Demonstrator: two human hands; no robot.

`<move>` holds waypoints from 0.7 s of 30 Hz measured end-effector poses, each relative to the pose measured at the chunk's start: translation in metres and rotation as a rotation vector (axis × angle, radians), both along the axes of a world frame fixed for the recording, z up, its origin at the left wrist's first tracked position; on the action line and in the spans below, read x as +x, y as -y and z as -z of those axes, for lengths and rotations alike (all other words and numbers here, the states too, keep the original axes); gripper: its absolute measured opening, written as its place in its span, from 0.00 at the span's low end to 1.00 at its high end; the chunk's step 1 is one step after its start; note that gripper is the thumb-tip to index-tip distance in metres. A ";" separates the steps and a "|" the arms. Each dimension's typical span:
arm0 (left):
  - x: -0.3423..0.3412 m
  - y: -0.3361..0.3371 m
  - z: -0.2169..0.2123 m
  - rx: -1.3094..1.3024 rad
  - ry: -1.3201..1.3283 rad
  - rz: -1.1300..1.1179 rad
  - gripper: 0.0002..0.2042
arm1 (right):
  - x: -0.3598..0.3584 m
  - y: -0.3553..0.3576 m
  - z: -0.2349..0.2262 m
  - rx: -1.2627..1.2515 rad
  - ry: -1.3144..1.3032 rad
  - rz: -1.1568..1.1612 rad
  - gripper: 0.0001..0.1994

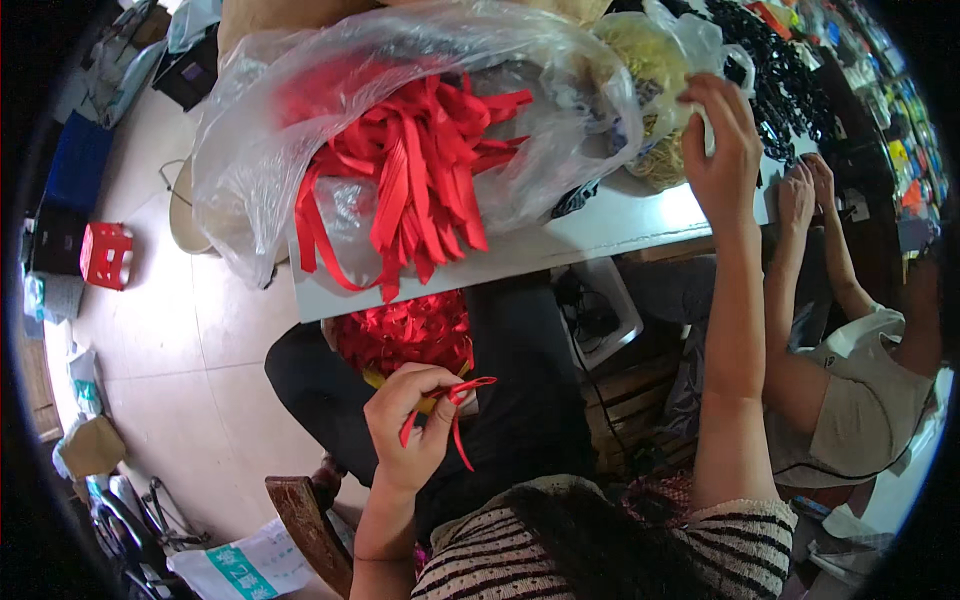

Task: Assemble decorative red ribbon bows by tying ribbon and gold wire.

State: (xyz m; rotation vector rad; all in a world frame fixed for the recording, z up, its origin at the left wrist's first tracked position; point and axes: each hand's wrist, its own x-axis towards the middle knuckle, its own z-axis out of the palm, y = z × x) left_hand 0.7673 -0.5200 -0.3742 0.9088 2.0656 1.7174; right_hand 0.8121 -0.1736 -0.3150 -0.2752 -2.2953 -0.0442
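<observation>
Low over my lap, my left hand (405,430) is closed in a pinch on a narrow red ribbon (480,383), folded into a loop with its loose ends hanging down. My right hand (727,150) is stretched out over the right part of the table, thumb apart from the fingers, and nothing shows in it. Its fingertips are at a clear bag of gold-yellow cords (655,165); whether they touch it I cannot tell. A heap of red ribbon strips (430,170) spills from a large clear plastic bag (235,160) over the table's near edge.
The white table (620,235) lies ahead. Shiny red ribbon pieces (410,325) fill something between my legs. At right, a co-worker's hands (800,195) are near black cords (770,70). A red basket (106,256) stands on the left floor; a wooden chair part (305,525) is beside me.
</observation>
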 end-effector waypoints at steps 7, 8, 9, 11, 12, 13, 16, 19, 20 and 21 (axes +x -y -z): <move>-0.006 -0.104 -0.023 0.038 -0.427 0.475 0.11 | 0.034 -0.028 0.008 0.361 0.444 0.131 0.08; -0.007 -0.122 -0.026 0.014 -0.496 0.520 0.10 | 0.034 -0.024 0.003 0.353 0.437 0.132 0.08; -0.009 -0.143 -0.027 0.036 -0.617 0.505 0.08 | 0.035 -0.017 -0.009 0.323 0.511 0.116 0.06; -0.015 -0.181 -0.025 0.059 -0.743 0.492 0.07 | 0.043 -0.011 -0.015 0.350 0.459 0.013 0.03; -0.018 -0.199 -0.025 -0.001 -0.871 0.474 0.06 | 0.050 -0.009 -0.015 0.353 0.458 0.023 0.03; -0.020 -0.211 -0.025 -0.063 -0.999 0.451 0.07 | 0.058 -0.005 -0.015 0.327 0.486 -0.038 0.03; -0.030 -0.223 -0.020 -0.176 -1.143 0.427 0.06 | 0.080 0.007 -0.002 0.258 0.601 -0.123 0.05; -0.034 -0.212 -0.019 -0.322 -1.170 0.412 0.06 | 0.103 0.015 0.018 0.146 0.721 -0.067 0.08; -0.040 -0.201 -0.021 -0.437 -1.152 0.387 0.06 | 0.104 0.020 0.028 0.095 0.637 -0.046 0.11; -0.044 -0.195 -0.016 -0.439 -1.152 0.399 0.06 | 0.106 0.022 0.035 0.046 0.564 -0.012 0.14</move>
